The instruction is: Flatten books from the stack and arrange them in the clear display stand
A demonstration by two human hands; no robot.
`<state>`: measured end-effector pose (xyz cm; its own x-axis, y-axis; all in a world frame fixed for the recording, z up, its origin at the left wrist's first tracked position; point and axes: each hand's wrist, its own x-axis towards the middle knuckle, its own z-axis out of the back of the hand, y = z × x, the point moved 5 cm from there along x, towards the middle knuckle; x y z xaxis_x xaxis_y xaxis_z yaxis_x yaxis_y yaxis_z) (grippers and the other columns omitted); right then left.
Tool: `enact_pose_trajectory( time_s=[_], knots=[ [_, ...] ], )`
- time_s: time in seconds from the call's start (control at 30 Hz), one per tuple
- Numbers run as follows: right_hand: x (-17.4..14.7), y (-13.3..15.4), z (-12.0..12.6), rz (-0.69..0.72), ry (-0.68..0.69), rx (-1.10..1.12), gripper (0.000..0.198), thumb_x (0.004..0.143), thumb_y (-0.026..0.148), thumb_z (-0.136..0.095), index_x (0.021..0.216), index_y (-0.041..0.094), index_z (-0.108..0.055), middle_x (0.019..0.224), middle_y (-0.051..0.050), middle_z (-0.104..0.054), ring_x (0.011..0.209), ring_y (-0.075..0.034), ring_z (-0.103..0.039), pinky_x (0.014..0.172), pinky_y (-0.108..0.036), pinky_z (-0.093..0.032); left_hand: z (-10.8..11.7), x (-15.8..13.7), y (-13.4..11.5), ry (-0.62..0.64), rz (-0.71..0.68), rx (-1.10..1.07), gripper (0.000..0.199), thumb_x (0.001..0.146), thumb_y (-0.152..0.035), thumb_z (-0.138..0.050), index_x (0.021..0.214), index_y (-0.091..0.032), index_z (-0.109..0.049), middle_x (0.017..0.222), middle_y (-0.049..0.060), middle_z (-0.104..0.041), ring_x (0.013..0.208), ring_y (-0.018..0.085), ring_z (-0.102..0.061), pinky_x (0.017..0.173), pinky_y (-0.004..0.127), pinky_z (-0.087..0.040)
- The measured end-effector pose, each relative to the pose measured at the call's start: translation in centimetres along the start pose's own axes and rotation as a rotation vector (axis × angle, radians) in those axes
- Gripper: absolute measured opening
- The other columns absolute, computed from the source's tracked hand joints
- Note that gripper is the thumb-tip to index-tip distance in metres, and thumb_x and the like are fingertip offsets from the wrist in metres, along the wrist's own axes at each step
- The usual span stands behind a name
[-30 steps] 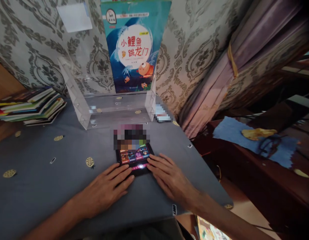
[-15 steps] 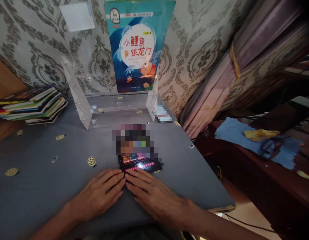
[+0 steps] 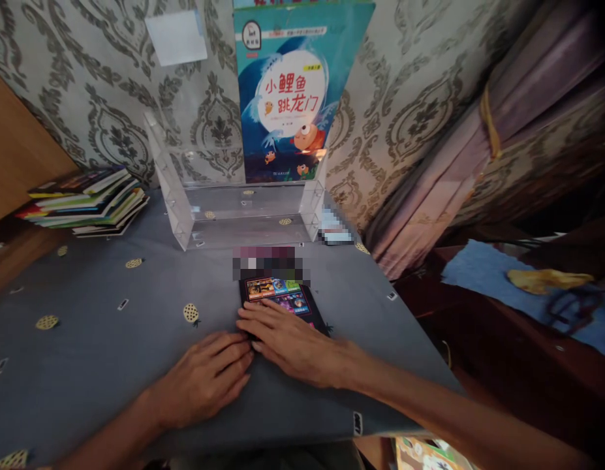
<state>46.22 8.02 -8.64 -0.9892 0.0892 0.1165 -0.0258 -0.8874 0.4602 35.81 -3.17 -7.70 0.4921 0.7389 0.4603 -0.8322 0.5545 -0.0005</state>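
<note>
A dark book with rows of small colourful pictures on its cover (image 3: 277,287) lies flat on the table; its upper part is blurred out. Over its lower edge lies my right hand (image 3: 295,343), fingers stretched out across the cover and hiding part of it. My left hand (image 3: 209,369) rests on the cloth by the book's near left corner, its fingers lying loosely bent side by side with nothing held. The fingertips of both hands almost meet.
Behind the book stands a clear acrylic rack (image 3: 253,228), with a blue picture book (image 3: 292,98) upright at its back. A stack of books (image 3: 91,202) is at the left. The grey patterned tablecloth (image 3: 111,346) ends at the right, by a curtain (image 3: 419,176) and a blue cloth (image 3: 478,267).
My right hand has slid forward from the book's near edge onto its cover. The left hand stays by the corner. The view has shifted slightly, moving the scene rightward.
</note>
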Motion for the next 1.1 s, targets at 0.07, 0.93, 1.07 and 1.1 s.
enact_pose_trajectory(
  time_s=[0.07, 0.93, 1.07, 1.1],
  knots=[
    [1.5, -0.8, 0.1, 0.008, 0.012, -0.014, 0.04, 0.104, 0.025, -0.044, 0.141, 0.013, -0.054, 0.151, -0.013, -0.053, 0.147, -0.021, -0.04, 0.124, -0.043, -0.03, 0.0, 0.0, 0.0, -0.007, 0.011, 0.006, 0.022, 0.099, -0.017, -0.049, 0.11, -0.012, -0.067, 0.102, 0.009, -0.077, 0.099, 0.02, -0.073, 0.087, 0.033, -0.062],
    [0.3, -13.2, 2.9, -0.284, -0.312, -0.16, 0.045, 0.103, 0.036, -0.039, 0.141, 0.016, -0.055, 0.153, -0.015, -0.05, 0.146, -0.027, -0.042, 0.122, -0.054, -0.033, -1.9, -0.3, 1.4, 0.22, 0.142, 0.011, 0.062, 0.097, -0.045, -0.059, 0.15, -0.018, -0.043, 0.153, 0.014, -0.05, 0.144, 0.03, -0.045, 0.112, 0.053, -0.048],
    [-0.6, -11.6, 2.7, -0.305, -0.267, -0.212, 0.049, 0.103, 0.037, -0.041, 0.143, 0.011, -0.052, 0.154, -0.019, -0.048, 0.147, -0.03, -0.04, 0.121, -0.055, -0.031, -2.6, -0.6, 1.5, 0.327, 0.162, -0.065, 0.083, 0.092, -0.053, -0.063, 0.159, -0.023, -0.025, 0.161, 0.013, -0.038, 0.152, 0.029, -0.03, 0.12, 0.059, -0.034],
    [-1.0, -11.0, 2.6, -0.313, -0.253, -0.227, 0.05, 0.103, 0.038, -0.041, 0.144, 0.01, -0.051, 0.154, -0.02, -0.047, 0.147, -0.031, -0.039, 0.121, -0.056, -0.032, -2.6, -0.7, 1.4, 0.338, 0.161, -0.075, 0.085, 0.091, -0.054, -0.064, 0.159, -0.023, -0.023, 0.162, 0.013, -0.037, 0.152, 0.03, -0.029, 0.12, 0.06, -0.033]
  ],
)
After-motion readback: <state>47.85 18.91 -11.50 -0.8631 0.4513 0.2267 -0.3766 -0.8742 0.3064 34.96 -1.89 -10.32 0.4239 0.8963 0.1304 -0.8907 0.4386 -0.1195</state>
